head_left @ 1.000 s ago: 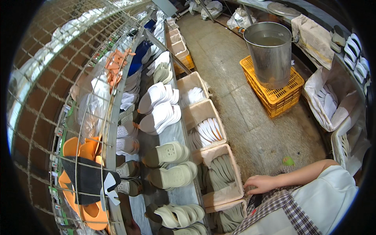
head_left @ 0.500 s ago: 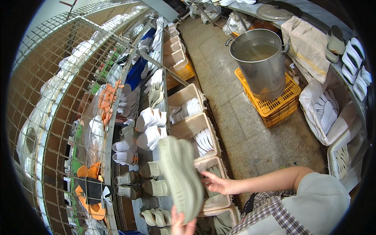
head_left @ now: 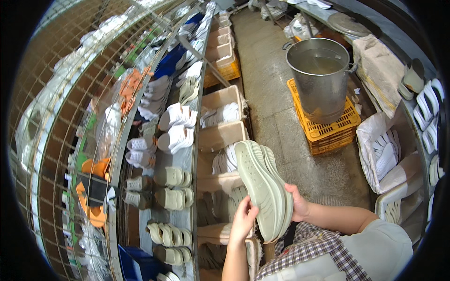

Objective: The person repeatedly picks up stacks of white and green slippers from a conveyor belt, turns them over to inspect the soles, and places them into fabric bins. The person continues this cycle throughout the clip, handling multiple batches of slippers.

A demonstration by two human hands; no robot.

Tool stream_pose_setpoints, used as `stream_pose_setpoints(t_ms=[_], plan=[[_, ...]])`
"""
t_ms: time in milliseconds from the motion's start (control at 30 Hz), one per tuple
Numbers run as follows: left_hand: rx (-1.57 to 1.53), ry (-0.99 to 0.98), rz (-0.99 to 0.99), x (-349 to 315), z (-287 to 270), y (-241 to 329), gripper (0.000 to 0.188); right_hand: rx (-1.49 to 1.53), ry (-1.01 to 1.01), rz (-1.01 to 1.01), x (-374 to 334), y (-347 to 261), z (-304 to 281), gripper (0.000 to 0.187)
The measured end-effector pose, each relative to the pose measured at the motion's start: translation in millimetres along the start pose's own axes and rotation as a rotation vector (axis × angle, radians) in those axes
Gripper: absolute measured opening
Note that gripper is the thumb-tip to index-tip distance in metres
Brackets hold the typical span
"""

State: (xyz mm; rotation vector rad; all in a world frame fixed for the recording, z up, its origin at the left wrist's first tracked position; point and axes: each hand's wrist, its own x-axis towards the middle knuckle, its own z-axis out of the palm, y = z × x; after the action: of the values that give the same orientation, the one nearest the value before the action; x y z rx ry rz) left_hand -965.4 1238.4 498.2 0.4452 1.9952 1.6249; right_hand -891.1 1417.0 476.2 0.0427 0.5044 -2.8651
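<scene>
Between my two hands is a stack of pale green shoe soles [head_left: 262, 187], tilted, with the toe ends pointing away from me. My right hand [head_left: 298, 204] grips its right edge, thumb on the side and the other fingers hidden. At the left edge, my left hand [head_left: 243, 217] presses its curled fingers against the stack. Under and beside it are bins, among them a cloth-lined bin [head_left: 222, 180] with white soles inside. On the metal shelf to the left, similar green soles [head_left: 173, 199] lie in short nested stacks.
A wire-mesh rack [head_left: 70, 140] runs along the left side. A large metal pot [head_left: 321, 89] of liquid stands on yellow crates [head_left: 328, 133] to the right. Lined bins with white soles [head_left: 386, 152] and a bench [head_left: 361, 35] line the right side. The tiled floor [head_left: 265, 75] looks wet.
The stack has moved right and toward my body. My right hand, earlier apart from it with fingers spread, now grips it. My left hand has shifted from the near end to the left edge.
</scene>
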Motion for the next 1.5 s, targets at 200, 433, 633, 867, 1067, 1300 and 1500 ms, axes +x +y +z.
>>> stream_pose_setpoints(t_ms=[200,433,633,867,1067,1300,1500], plan=[[-0.442,0.197,-0.135,21.0,22.2,-27.4,0.04,-0.08,0.118,0.249,-12.2,7.6,-1.6,0.072],[-0.837,0.254,-0.514,5.7,35.4,-95.2,0.03,0.092,0.378,0.592,-15.9,14.1,-32.0,0.092],[-0.991,0.255,-0.559,-8.6,44.7,-132.0,0.036,0.095,0.475,0.657,-16.4,21.7,-38.7,0.088],[-1.016,0.227,-0.602,-9.8,42.8,-135.0,0.041,0.106,0.497,0.695,-11.8,26.5,-42.7,0.087],[-1.042,0.205,-0.668,-8.2,42.5,-133.6,0.041,0.128,0.496,0.696,-10.6,27.2,-45.6,0.087],[-0.867,0.253,-0.628,-6.6,43.6,-119.2,0.039,0.079,0.473,0.701,-9.4,20.5,-45.5,0.087],[-0.814,0.26,-0.305,-2.4,35.3,-79.1,0.034,-0.227,0.23,0.457,-0.6,18.0,-32.2,0.08]])
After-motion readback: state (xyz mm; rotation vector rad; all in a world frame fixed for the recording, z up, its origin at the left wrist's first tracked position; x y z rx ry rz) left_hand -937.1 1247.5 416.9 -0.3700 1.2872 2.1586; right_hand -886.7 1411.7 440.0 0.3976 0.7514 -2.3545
